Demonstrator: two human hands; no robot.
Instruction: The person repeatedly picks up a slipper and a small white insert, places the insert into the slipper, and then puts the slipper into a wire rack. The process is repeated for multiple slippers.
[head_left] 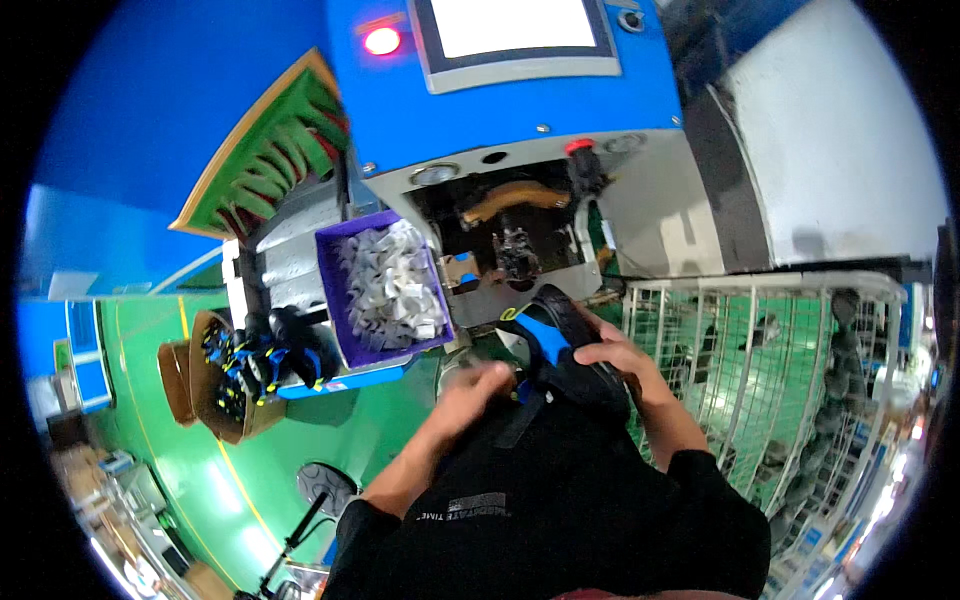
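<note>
A black and blue shoe with a yellow-green loop is held in front of my body, just below the machine's opening. My right hand is closed on it from the right side, thumb over the top. To its left, my left hand is close to the shoe's near left edge. Motion smears those fingers, so whether they touch or grip anything is unclear. A small pale piece shows at the shoe's left side.
Ahead stands a blue machine with a screen and red light. A purple bin of white pieces sits left of its opening. Farther left are more shoes and a cardboard box. A white wire rack stands at right.
</note>
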